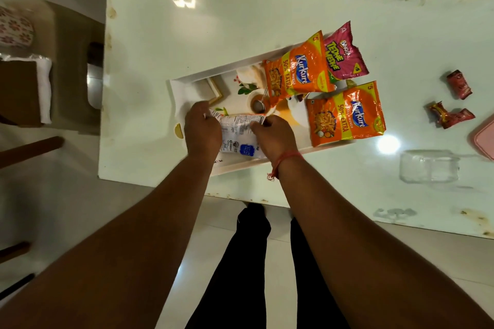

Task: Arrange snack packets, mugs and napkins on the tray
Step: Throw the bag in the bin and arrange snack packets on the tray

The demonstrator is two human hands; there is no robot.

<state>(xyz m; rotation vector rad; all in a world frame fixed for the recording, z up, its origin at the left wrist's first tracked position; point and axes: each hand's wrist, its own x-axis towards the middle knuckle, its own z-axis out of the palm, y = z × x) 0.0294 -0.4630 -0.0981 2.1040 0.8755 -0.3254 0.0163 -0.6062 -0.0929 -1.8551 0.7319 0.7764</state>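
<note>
Hands are covering much of a white packet (pixel 242 136) in the head view: the left hand (pixel 201 129) is pinching its left end, the right hand (pixel 275 139) is gripping its right edge, and both are pressing it down at the near-left part of the tray (pixel 184 88). Small print on the packet is too fine to read. The tray's printed picture is lying partly hidden under packets. One orange Kurkure packet (pixel 298 69) is lying across the tray's far side, overlapping a pink Bingo packet (pixel 344 55) whose far end is hanging past the rim. A second orange Kurkure packet (pixel 346 113) is sitting at the tray's right end. Two small red wrappers (pixel 459 84) (pixel 449 115) are lying on the white table (pixel 240 8), well apart from the tray. A clear plastic container (pixel 429 165) is showing faintly near the right edge; its contents cannot be made out. A pink lid or box (pixel 485 137) is being cut off by the frame.
</note>
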